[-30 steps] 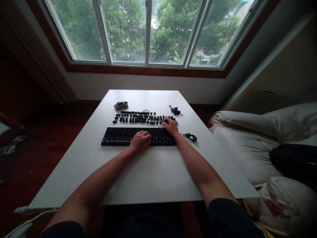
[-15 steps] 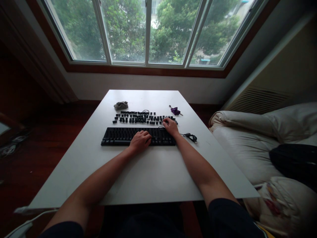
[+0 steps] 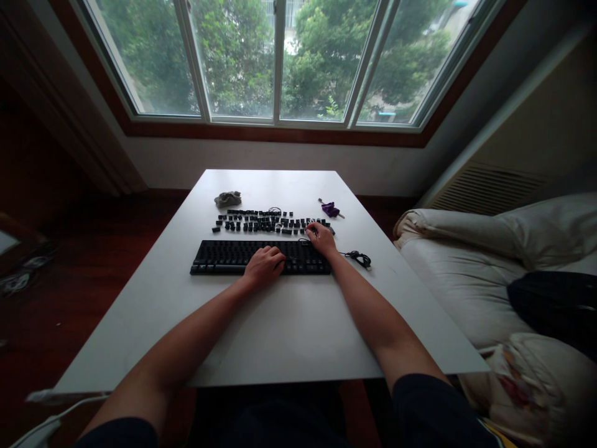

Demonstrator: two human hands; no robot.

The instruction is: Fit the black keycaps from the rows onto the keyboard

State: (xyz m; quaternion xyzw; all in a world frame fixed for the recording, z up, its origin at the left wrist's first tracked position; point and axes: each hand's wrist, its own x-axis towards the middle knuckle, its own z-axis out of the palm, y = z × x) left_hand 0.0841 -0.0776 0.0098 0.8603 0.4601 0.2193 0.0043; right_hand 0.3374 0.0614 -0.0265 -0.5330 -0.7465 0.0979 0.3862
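A black keyboard (image 3: 224, 256) lies lengthwise across the white table. My left hand (image 3: 265, 264) rests palm down on its middle, fingers extended over the keys and the fingertips partly out of sight. Over the keyboard's upper right edge, my right hand (image 3: 321, 237) is closed in a pinch. Whatever is between thumb and fingers is too small to make out. Loose black keycaps (image 3: 254, 225) are spread in rough rows just beyond the keyboard, and some lie right by my right fingertips.
A grey crumpled cloth (image 3: 228, 199) sits at the far left of the white table (image 3: 261, 336). Toward the far right lies a purple cloth-like item (image 3: 331, 210) with a thin stick. A coiled black cable (image 3: 359, 258) lies right of the keyboard. A cushioned sofa (image 3: 448, 267) stands beside the table.
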